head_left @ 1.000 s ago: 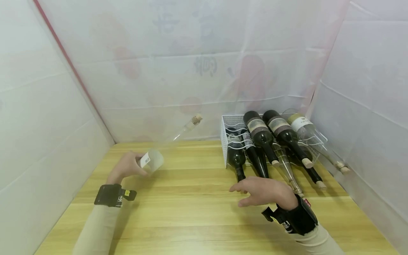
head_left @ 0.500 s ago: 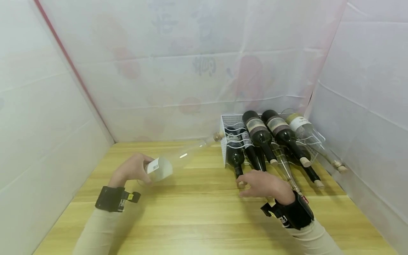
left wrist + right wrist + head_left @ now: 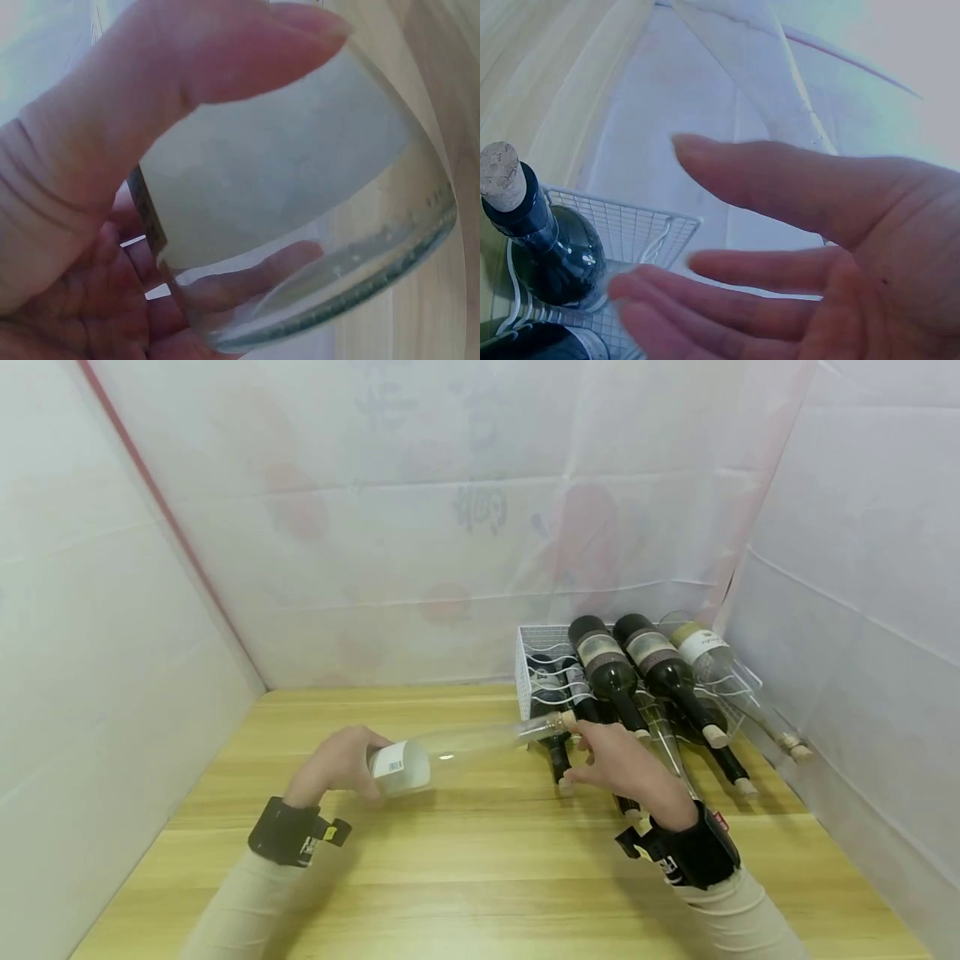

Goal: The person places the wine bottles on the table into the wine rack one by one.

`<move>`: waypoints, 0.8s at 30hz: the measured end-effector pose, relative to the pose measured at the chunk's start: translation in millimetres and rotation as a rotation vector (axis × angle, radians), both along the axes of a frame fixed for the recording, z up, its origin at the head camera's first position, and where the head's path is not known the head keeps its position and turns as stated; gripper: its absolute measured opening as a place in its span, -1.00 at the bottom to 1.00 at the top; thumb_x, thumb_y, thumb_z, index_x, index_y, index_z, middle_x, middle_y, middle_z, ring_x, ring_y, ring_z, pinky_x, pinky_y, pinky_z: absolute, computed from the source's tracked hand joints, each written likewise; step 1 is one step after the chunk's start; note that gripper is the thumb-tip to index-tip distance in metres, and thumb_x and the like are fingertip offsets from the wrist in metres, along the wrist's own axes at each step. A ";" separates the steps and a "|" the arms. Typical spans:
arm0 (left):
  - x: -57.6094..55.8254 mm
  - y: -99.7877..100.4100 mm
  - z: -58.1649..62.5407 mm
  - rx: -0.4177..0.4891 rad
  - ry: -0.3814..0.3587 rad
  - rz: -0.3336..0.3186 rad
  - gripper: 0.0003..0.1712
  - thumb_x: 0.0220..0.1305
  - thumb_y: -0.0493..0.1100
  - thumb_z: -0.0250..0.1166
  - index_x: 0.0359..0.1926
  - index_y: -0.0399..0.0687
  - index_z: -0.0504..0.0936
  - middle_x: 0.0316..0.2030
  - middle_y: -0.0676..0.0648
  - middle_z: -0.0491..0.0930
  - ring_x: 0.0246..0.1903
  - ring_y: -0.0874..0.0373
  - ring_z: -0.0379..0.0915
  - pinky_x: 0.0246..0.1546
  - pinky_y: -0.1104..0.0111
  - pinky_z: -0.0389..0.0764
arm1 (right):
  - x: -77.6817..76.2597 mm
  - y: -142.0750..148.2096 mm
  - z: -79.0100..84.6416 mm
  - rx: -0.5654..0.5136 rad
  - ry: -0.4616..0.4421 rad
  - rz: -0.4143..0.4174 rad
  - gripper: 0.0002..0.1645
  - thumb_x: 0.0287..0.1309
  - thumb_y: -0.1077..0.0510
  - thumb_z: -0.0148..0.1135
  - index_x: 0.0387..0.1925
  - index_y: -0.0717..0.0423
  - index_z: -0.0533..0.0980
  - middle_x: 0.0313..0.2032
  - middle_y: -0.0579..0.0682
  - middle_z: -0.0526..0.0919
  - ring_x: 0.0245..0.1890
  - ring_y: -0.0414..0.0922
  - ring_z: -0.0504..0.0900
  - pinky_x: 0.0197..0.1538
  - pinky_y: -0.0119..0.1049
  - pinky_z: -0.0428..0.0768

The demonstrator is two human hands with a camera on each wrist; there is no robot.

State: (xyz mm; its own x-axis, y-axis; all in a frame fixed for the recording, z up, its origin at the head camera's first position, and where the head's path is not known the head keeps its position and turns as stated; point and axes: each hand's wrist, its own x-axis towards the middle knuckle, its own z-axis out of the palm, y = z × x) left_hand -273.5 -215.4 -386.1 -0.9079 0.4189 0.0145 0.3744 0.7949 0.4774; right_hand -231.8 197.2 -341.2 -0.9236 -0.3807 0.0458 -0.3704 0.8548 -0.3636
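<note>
My left hand grips a clear glass bottle near its base, thumb on one side and fingers on the other. A white label wraps the bottle's lower part. The bottle lies nearly level over the table, its corked neck pointing right. In the left wrist view, the thumb presses over the back of the label, and fingers show through the glass. My right hand is beside the cork, fingertips right at it. The right wrist view shows that thumb and fingers spread apart, with nothing between them.
A white wire rack stands at the back right with several corked bottles in it. On top lie two dark bottles and a clear bottle, necks toward me. A dark bottle sticks out below my right hand. White sheets enclose the wooden table.
My left hand has carried the clear bottle rightward and swung its neck down to the right, from slanting up to nearly level. My right hand has risen slightly toward the cork.
</note>
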 end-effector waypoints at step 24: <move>30.1 38.2 15.6 -0.201 0.142 0.065 -0.26 -0.60 -0.27 0.68 -0.12 0.07 0.81 -0.31 0.07 0.76 -0.36 0.15 0.51 -0.38 0.34 0.52 | -1.1 -18.3 -24.2 0.227 0.112 0.050 -0.56 0.11 0.01 0.48 -0.60 -0.07 0.34 -0.60 -0.14 0.36 -0.56 -0.15 0.30 -0.48 -0.30 0.18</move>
State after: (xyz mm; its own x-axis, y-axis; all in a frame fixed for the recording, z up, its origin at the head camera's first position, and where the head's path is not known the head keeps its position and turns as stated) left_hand -243.4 -177.2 -370.4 -0.9277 0.3675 0.0656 0.3717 0.8931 0.2533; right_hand -232.8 178.8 -365.3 -0.8973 -0.4379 0.0553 -0.4414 0.8894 -0.1189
